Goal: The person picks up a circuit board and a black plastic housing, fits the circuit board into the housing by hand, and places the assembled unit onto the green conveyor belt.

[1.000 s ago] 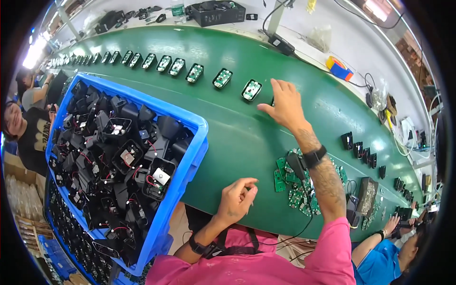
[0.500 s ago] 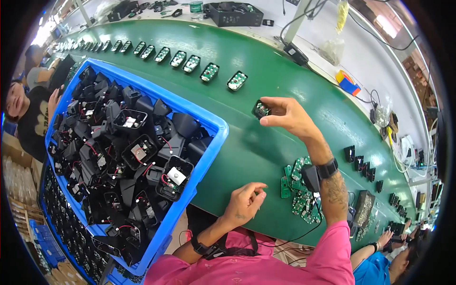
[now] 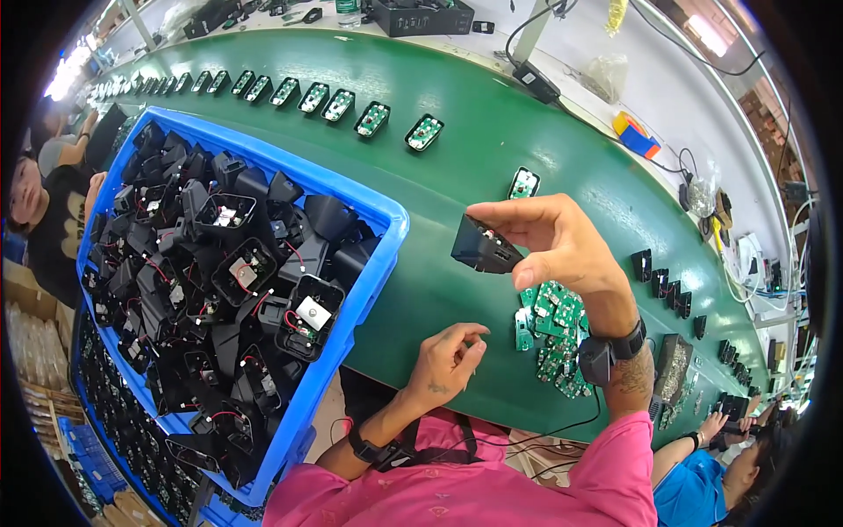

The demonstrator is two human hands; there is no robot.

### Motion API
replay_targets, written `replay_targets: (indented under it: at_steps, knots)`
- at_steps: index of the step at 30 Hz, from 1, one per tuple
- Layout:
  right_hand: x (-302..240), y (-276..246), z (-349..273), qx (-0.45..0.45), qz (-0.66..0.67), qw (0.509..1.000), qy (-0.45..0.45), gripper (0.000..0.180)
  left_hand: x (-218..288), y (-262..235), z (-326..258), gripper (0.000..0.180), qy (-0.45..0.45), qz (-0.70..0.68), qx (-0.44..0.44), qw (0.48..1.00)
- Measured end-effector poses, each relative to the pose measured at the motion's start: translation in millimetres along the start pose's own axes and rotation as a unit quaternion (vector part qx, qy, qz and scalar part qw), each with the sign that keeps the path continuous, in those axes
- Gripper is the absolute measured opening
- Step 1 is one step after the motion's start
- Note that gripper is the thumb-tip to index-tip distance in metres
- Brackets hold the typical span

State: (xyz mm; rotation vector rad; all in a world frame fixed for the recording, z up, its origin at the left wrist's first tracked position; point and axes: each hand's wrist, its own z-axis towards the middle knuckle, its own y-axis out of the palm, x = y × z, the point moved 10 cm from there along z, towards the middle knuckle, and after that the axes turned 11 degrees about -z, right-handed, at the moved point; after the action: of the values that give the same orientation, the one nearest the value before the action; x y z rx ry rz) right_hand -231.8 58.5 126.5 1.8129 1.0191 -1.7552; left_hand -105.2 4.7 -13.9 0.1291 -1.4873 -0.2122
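My right hand [image 3: 562, 246] grips a black plastic housing [image 3: 485, 245] between thumb and fingers, held above the green table. A side wall with small slots faces me; its inside is hidden. Just beyond that hand, a housing with a green circuit board [image 3: 524, 183] lies on the table. My left hand [image 3: 448, 364] hovers near the table's front edge, its fingers curled toward the thumb; whatever they may hold is too small to make out. Between my arms, toward the right, is a pile of loose green circuit boards [image 3: 558, 338].
A blue crate [image 3: 386, 255] full of black housings with red wires stands at left. Board-filled housings [image 3: 338, 104] line the table's far side. More black housings [image 3: 660, 283] and a box of small metal parts [image 3: 674, 373] are at right. Other people sit at both sides.
The black housing in my right hand has come nearer and turned, so its outer wall shows instead of the board. The housing beyond that hand is now visible. My left hand barely moved.
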Motion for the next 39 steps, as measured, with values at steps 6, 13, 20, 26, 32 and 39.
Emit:
replay_targets:
  at_steps: [6, 13, 20, 26, 32, 39]
  knots:
    - [-7, -17, 7, 0.145, -0.475, 0.860, -0.113, 0.079, -1, -3, -1, 0.021, -0.002, 0.015, 0.001, 1.000]
    - [76, -104, 83, 0.293, -0.522, 0.801, -0.016, 0.072, 0, 1, 0, 0.020, 0.002, 0.035, -0.012, 0.999]
    - [97, -88, 112, 0.278, -0.485, 0.829, -0.002, 0.076, -2, -1, -3, 0.019, 0.000, 0.026, 0.002, 1.000]
    - [103, -106, 91, 0.284, -0.477, 0.832, 0.002, 0.083, 0, 8, 4, 0.020, -0.007, 0.017, -0.001, 1.000]
    - [53, -91, 61, 0.275, -0.574, 0.764, -0.108, 0.069, -10, -10, -1, 0.021, -0.036, -0.002, 0.033, 0.999]
    - [112, -250, -146, 0.265, -0.681, 0.610, 0.305, 0.063, -5, -3, -1, 0.020, -0.021, 0.018, 0.020, 0.999]
